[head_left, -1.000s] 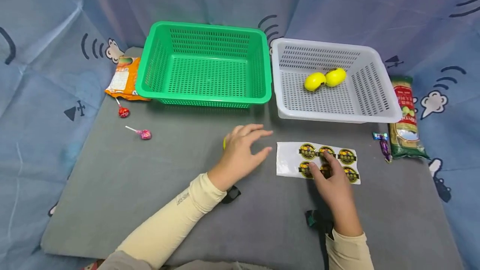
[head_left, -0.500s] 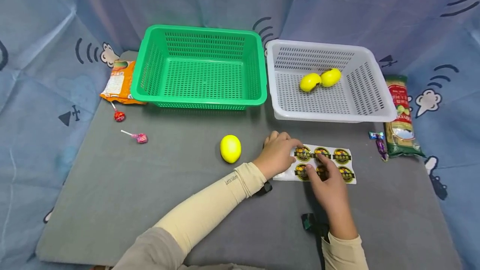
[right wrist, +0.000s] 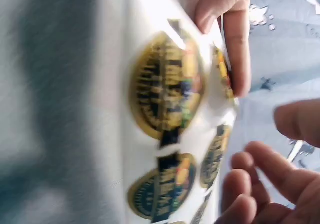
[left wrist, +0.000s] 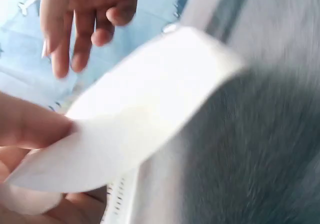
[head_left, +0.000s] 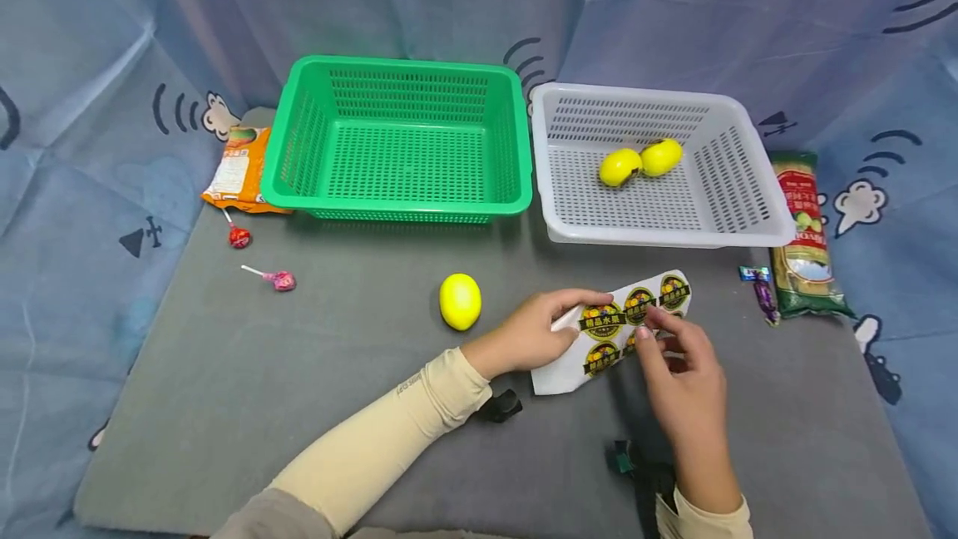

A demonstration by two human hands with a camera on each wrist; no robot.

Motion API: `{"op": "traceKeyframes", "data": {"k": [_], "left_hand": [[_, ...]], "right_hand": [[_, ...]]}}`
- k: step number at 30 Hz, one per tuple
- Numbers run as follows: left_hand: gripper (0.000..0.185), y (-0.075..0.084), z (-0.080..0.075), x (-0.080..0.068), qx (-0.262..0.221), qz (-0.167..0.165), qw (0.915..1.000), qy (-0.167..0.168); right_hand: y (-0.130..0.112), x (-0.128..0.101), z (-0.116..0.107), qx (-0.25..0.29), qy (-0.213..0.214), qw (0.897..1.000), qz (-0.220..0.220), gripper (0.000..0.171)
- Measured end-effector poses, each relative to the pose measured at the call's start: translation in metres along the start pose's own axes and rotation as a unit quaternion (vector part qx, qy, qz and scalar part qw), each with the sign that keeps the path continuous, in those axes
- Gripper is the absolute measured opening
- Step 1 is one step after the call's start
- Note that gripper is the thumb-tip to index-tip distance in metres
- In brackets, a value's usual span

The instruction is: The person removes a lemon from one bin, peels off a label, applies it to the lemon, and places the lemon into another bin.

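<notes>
My left hand [head_left: 527, 335] pinches the left end of a white sheet of round stickers [head_left: 563, 371], lifted and tilted off the table. The stickers are black and gold with a dark banner across each. In the left wrist view the sheet's plain white back [left wrist: 150, 104] bends away from my thumb and fingers. My right hand [head_left: 684, 385] hovers at the sheet's right side, fingers loosely bent; the right wrist view shows a gap between its thumb [right wrist: 300, 121] and fingers, with nothing held. A yellow lemon [head_left: 460, 302] lies on the table left of my left hand.
Behind stand a green basket [head_left: 397, 213] and a white basket [head_left: 666, 235] holding two lemons [head_left: 619, 167] with dark patches. An orange packet [head_left: 243, 169] and two lollipops [head_left: 283, 280] lie left. A green-red packet [head_left: 808, 239] and a purple-wrapped candy [head_left: 765, 298] lie right.
My left hand has moved right from the lemon, leaving it on the table, and taken hold of the sticker sheet, raising and tilting it. My right hand has shifted slightly right and toward me.
</notes>
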State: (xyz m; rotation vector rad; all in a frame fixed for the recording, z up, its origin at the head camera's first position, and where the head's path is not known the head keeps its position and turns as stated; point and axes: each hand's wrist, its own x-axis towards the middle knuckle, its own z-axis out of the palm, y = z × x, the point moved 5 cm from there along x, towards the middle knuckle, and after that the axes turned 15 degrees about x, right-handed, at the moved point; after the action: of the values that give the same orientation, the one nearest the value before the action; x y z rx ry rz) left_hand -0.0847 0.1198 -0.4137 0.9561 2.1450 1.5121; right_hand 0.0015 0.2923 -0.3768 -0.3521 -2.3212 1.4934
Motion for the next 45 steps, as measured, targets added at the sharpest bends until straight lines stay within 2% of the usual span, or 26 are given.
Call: {"op": "traceKeyframes", "data": {"k": [2,6,10,13,16,18,19,21,24,25,28,30,33,35,37,38,39,40,41,43,44,45], "left_hand": [[0.052,0.008,-0.002,-0.008,-0.031,0.025,0.9991,0.014],[0.05,0.017,-0.005,-0.017,-0.036,0.045,0.9979,0.027],[0.05,0.017,-0.004,-0.02,-0.031,0.049,0.9981,0.023],[0.051,0.017,-0.005,-0.019,-0.033,0.05,0.9975,0.037],[0.051,0.016,-0.008,-0.015,-0.005,0.05,0.9961,0.073],[0.05,0.014,-0.011,-0.01,0.03,0.051,0.9931,0.101],[0.052,0.012,-0.013,-0.006,0.067,0.05,0.9892,0.12],[0.056,0.01,-0.018,-0.003,0.154,0.04,0.9744,0.159],[0.061,0.009,-0.031,-0.006,0.26,0.018,0.9404,0.218],[0.058,0.01,-0.037,-0.011,0.287,0.007,0.9287,0.235],[0.043,0.014,-0.054,-0.034,0.321,-0.017,0.9065,0.274],[0.043,0.013,-0.066,-0.053,0.347,-0.054,0.8906,0.289],[0.059,0.001,-0.079,-0.078,0.38,-0.138,0.8744,0.268],[0.069,-0.01,-0.084,-0.089,0.387,-0.178,0.8754,0.228],[0.071,-0.02,-0.084,-0.094,0.38,-0.188,0.8847,0.193],[0.069,-0.024,-0.084,-0.094,0.376,-0.18,0.8903,0.183],[0.067,-0.026,-0.083,-0.094,0.363,-0.168,0.8995,0.176],[0.067,-0.029,-0.082,-0.094,0.335,-0.154,0.9131,0.174],[0.066,-0.03,-0.08,-0.093,0.299,-0.135,0.9274,0.179],[0.068,-0.03,-0.076,-0.09,0.18,-0.098,0.9603,0.189],[0.069,-0.029,-0.073,-0.089,0.101,-0.077,0.973,0.192],[0.072,-0.028,-0.07,-0.087,0.016,-0.06,0.9788,0.195]], "right_hand": [[-0.008,-0.001,0.001,-0.003,-0.02,1.0,-0.013,0.03],[-0.018,-0.002,0.002,-0.004,-0.033,0.999,-0.019,0.021],[-0.018,-0.001,0.003,-0.018,-0.032,0.999,0.006,0.011],[-0.015,0.0,0.002,-0.02,-0.023,0.999,0.04,0.01],[-0.009,0.001,-0.003,-0.014,-0.002,0.998,0.069,0.014],[-0.006,0.002,-0.007,-0.012,0.012,0.996,0.086,0.017],[-0.004,0.002,-0.009,-0.009,0.018,0.995,0.093,0.019],[-0.001,0.003,-0.012,-0.008,0.028,0.994,0.106,0.021],[0.003,0.003,-0.015,-0.003,0.035,0.992,0.124,0.024],[0.003,0.003,-0.015,-0.005,0.035,0.991,0.128,0.025],[0.002,0.003,-0.011,-0.006,0.024,0.992,0.126,0.024],[-0.002,0.005,-0.003,0.017,0.011,0.993,0.113,0.02],[-0.013,0.011,0.015,0.075,-0.017,0.994,0.082,0.014],[-0.022,0.014,0.03,0.128,-0.035,0.989,0.068,0.012],[-0.031,0.016,0.047,0.171,-0.053,0.982,0.063,0.011],[-0.034,0.016,0.055,0.189,-0.061,0.978,0.064,0.011],[-0.038,0.016,0.063,0.204,-0.069,0.974,0.068,0.012],[-0.042,0.016,0.071,0.212,-0.078,0.972,0.072,0.013],[-0.045,0.015,0.078,0.217,-0.086,0.969,0.076,0.013],[-0.05,0.013,0.091,0.225,-0.101,0.966,0.081,0.015],[-0.052,0.013,0.097,0.228,-0.107,0.964,0.083,0.015],[-0.053,0.012,0.101,0.231,-0.109,0.963,0.085,0.015]]}}
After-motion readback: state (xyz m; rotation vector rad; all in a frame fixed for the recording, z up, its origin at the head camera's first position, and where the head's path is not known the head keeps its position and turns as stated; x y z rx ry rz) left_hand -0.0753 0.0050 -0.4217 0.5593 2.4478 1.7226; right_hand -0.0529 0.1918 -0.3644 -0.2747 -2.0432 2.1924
